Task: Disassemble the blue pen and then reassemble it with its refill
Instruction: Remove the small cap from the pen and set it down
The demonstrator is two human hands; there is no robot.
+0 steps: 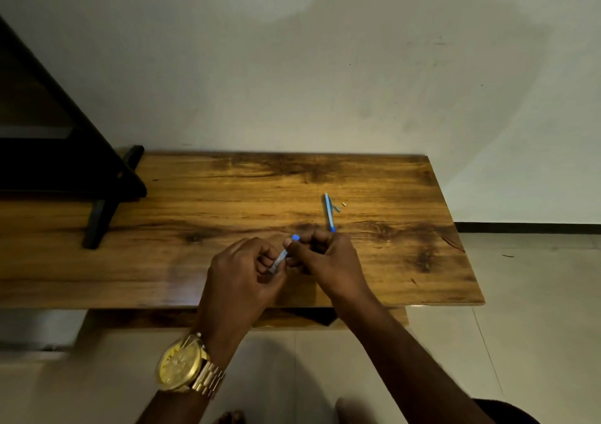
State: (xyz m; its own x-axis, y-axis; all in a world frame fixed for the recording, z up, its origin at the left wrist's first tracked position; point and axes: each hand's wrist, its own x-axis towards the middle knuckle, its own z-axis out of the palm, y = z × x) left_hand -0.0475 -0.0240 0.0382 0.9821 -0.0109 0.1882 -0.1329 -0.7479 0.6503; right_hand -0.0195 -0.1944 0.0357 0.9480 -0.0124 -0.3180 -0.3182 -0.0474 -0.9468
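Left hand (242, 270) and right hand (325, 261) grip slim translucent pen barrel (282, 256) over grained wood.

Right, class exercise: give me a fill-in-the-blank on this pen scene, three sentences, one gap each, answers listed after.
1. Both hands hold the pen barrel above the ____ table.
2. The gold watch sits on the ____ wrist.
3. The thin blue refill lies on the table, beyond the ____ hand, while the left hand grips the barrel's lower end.

Answers: wooden; left; right
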